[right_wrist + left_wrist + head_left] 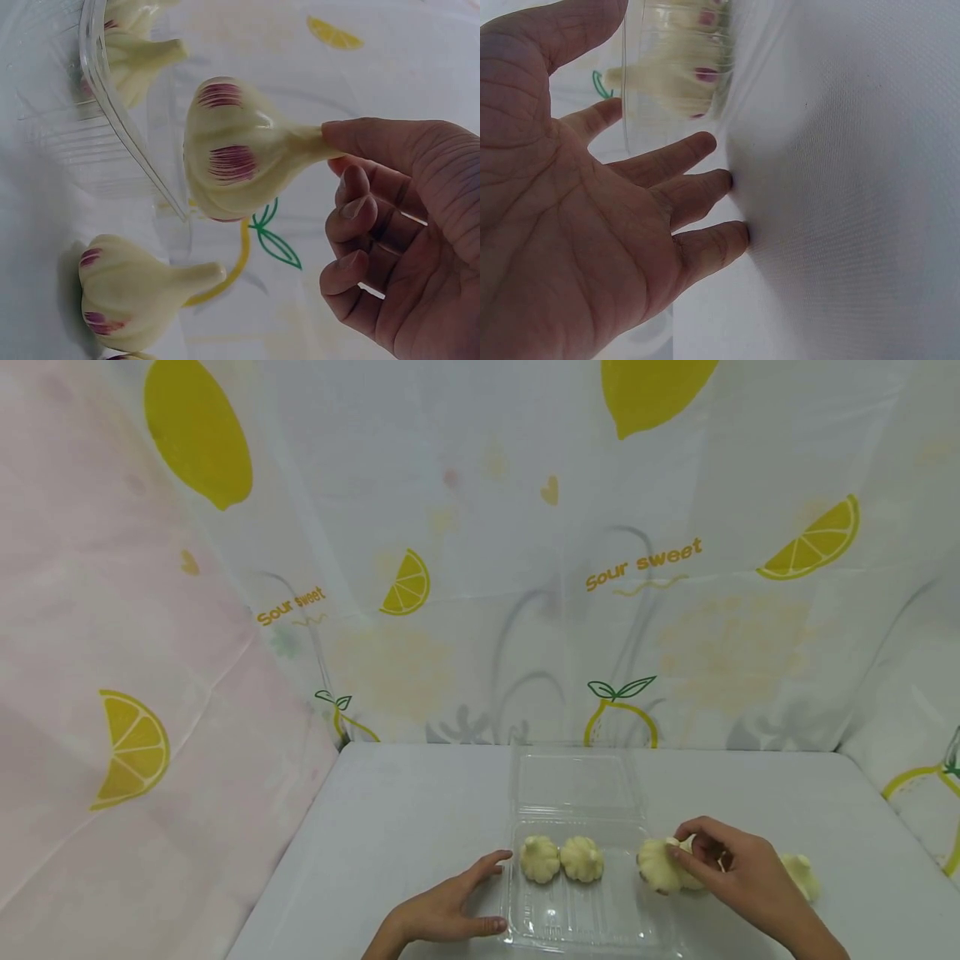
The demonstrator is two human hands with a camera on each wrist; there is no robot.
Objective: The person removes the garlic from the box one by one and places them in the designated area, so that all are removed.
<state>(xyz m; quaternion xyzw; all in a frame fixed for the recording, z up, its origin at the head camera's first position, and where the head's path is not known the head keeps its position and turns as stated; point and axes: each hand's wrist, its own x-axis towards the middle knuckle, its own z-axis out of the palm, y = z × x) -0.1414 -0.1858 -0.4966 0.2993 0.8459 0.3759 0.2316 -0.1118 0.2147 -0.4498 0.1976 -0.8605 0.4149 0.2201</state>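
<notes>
Thumb and fingertips of my right hand (738, 868) pinch a garlic bulb (232, 154) by its stem, just off the right edge of a clear plastic clamshell box (577, 927). The held bulb (657, 865) is pale with purple streaks and is lifted above the table. Inside the box, two garlic bulbs, a left one (540, 860) and a right one (582, 860), sit side by side at the left. My left hand (446, 906) is at the box's left wall, thumb and fingers spread. In the left wrist view, this hand (607, 202) has its palm showing and nothing in it.
Another garlic bulb (135, 292) lies on the table below the held one. Farther right, partly behind my right wrist, is one more bulb (801, 875). The box's lid (576, 781) lies folded back toward the lemon-print curtain (465, 527).
</notes>
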